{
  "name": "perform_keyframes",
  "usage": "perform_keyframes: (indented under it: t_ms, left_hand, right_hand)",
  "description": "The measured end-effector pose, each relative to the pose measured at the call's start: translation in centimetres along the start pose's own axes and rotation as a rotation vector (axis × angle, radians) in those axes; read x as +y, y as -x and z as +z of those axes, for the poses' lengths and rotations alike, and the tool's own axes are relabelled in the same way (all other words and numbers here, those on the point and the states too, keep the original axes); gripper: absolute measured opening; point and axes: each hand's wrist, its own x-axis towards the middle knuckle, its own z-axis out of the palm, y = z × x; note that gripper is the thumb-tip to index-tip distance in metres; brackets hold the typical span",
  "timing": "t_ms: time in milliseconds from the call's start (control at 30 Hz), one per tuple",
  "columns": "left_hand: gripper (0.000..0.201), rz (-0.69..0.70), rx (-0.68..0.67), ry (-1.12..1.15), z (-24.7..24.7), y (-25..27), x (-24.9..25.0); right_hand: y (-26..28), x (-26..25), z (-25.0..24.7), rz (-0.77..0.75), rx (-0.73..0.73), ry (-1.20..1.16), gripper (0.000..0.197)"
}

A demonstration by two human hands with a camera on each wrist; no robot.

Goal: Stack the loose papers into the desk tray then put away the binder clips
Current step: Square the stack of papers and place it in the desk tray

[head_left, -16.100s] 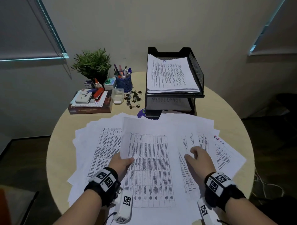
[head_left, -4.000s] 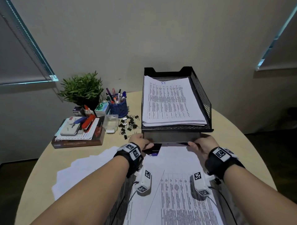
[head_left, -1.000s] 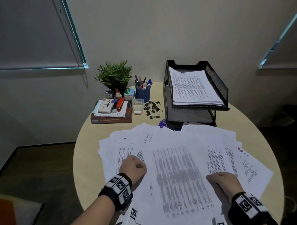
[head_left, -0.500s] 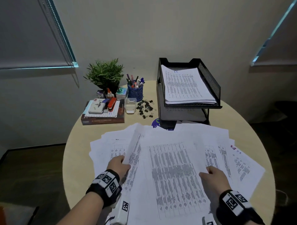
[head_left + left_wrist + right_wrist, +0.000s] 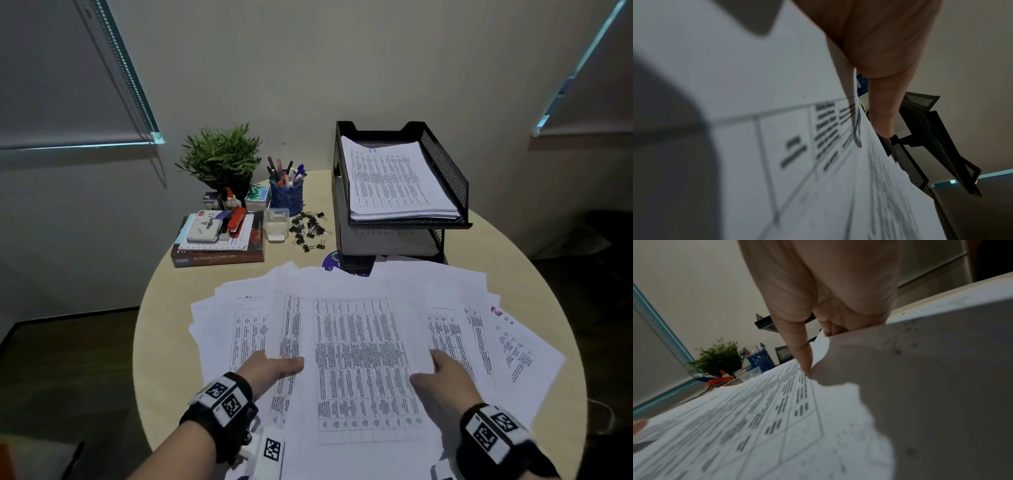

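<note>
Both hands on the top sheet of the spread papers

The left hand (image 5: 270, 370) and right hand (image 5: 442, 377) each pinch a side edge of the top white printed sheet (image 5: 359, 363), thumbs above it, over the loose white papers (image 5: 239, 329) on the round beige tabletop (image 5: 164, 325). Beyond the hands stands the black mesh desk tray (image 5: 445, 171); the small black binder clips (image 5: 310, 231) lie left of it.

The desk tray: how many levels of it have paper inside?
2. The upper level of the desk tray holds a printed stack; the lower level holds another stack, mostly hidden under it.
</note>
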Motion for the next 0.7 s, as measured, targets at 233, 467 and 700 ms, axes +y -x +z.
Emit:
perform_keyframes:
  t_ms: [233, 467, 700]
  left_hand:
    - [0.103, 0.075, 0.003, -0.129, 1.9, 0.5, 0.4]
    - [0.045, 0.251, -0.035, 0.079, -0.1, -0.4, 0.2]
    - [0.039, 0.324, 0.083, -0.009, -2.8, 1.2, 1.1]
  right_hand:
    - [2.1, -1.9, 2.6, -0.032, -0.148, -0.137, 0.027]
    - [-0.2, -0.6, 0.6, 0.001, 0.173, 0.061, 0.056]
    - [-2.2, 2.6, -4.0, 0.268, 0.301, 0.402, 0.11]
